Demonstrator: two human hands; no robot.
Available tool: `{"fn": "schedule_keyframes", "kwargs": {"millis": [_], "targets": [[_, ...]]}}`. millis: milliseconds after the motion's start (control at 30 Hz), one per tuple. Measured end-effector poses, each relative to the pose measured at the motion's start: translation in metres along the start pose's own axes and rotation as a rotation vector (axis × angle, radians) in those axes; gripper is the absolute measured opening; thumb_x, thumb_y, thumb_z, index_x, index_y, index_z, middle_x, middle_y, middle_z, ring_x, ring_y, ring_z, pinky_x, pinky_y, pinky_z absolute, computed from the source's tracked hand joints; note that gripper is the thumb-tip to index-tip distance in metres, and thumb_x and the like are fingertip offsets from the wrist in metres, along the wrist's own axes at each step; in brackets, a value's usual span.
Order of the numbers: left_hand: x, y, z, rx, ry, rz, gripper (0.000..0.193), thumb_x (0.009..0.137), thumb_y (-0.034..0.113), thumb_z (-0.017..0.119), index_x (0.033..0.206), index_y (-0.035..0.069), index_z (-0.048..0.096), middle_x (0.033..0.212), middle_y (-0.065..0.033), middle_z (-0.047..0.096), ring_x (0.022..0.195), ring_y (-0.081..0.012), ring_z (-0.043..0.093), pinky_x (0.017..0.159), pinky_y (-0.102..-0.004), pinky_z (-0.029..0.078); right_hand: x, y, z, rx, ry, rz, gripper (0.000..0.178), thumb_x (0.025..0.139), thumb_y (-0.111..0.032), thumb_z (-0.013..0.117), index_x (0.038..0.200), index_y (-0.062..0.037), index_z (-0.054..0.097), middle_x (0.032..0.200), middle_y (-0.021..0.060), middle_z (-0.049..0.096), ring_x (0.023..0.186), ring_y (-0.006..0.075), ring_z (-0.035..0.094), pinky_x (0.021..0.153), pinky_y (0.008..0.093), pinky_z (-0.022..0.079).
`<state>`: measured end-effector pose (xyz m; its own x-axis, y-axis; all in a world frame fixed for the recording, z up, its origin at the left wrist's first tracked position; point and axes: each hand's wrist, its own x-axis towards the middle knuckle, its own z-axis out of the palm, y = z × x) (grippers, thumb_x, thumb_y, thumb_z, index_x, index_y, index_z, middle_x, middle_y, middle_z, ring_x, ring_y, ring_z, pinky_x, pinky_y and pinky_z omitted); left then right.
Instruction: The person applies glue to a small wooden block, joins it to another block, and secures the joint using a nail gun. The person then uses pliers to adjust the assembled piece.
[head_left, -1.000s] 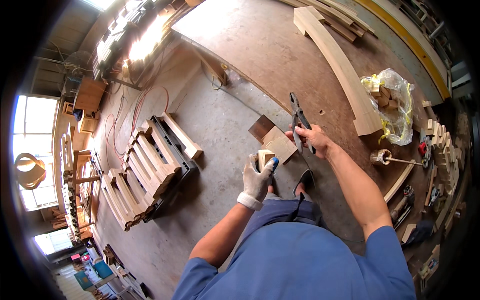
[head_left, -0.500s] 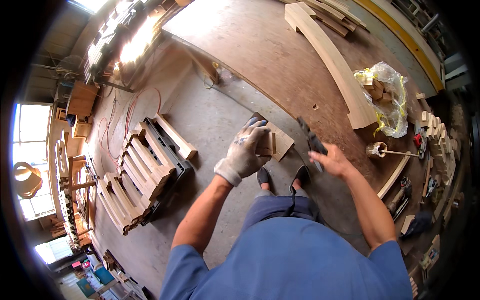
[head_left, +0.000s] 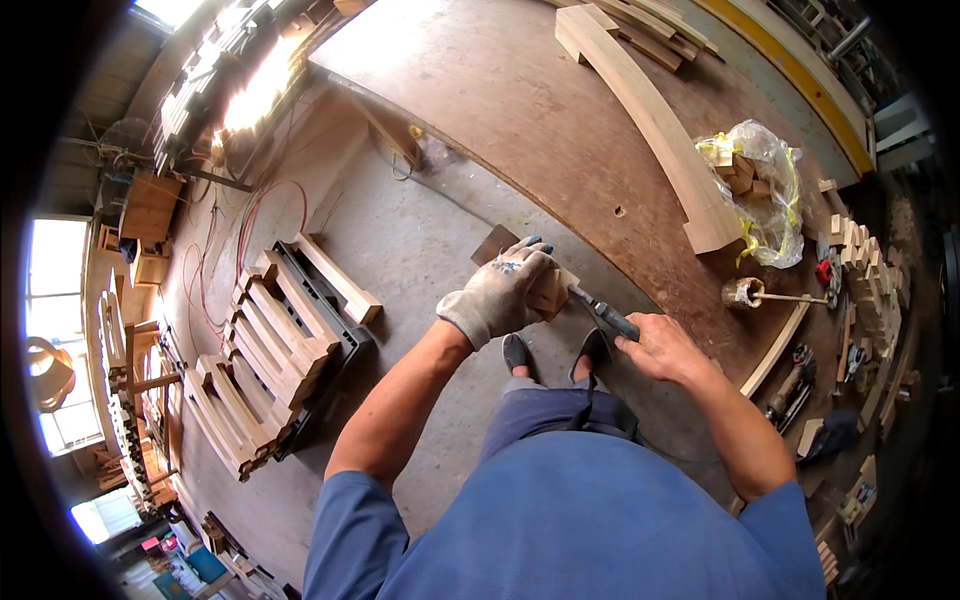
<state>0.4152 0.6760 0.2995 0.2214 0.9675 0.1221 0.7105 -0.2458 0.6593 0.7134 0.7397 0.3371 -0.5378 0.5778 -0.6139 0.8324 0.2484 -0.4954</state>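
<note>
My left hand, in a pale work glove with blue marks, is closed over a wooden piece. Beyond the glove sticks out a darker flat wooden part; whether the two are joined is hidden. My bare right hand is wrapped round the dark grip of a hand tool with a grey metal shaft. The tool's far end meets or nearly meets the wooden piece, on its right side; its exact kind is unclear. Both hands are in front of my body, beside the table edge.
A brown worktable carries a long curved timber, a plastic bag of wood blocks and a pot with a stick. On the floor to the left, wooden frame parts lie on a black pallet. Red hoses lie behind.
The tool has swung down and left, its end now at the wooden piece. My left hand has shifted slightly right and turned the wood. My right hand has moved slightly down and left.
</note>
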Motion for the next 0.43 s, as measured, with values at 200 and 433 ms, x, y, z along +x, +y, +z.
{"fn": "schedule_keyframes", "kwargs": {"millis": [200,433], "targets": [[-0.006,0.01,0.006,0.025,-0.006,-0.133,0.066,0.071,0.02,0.09,0.127,0.003,0.06,0.143,-0.0236,0.061,0.143,-0.0453,0.05,0.118,-0.0485,0.046,0.0,-0.013,-0.006,-0.146,0.02,0.01,0.032,0.095,-0.031,0.071,0.096,0.0003,0.07,0.098,0.0278,0.073,0.102,0.0474,0.07,0.089,0.0556,0.055],[-0.013,0.009,0.019,0.068,0.086,-0.154,0.076,0.069,0.026,0.096,0.133,0.007,0.058,0.146,-0.0208,0.06,0.143,-0.0435,0.05,0.115,-0.0503,0.047,0.002,-0.012,-0.009,-0.257,0.041,0.055,0.034,0.095,-0.035,0.073,0.101,-0.0012,0.071,0.104,0.0253,0.075,0.106,0.0464,0.07,0.094,0.0546,0.056]]}}
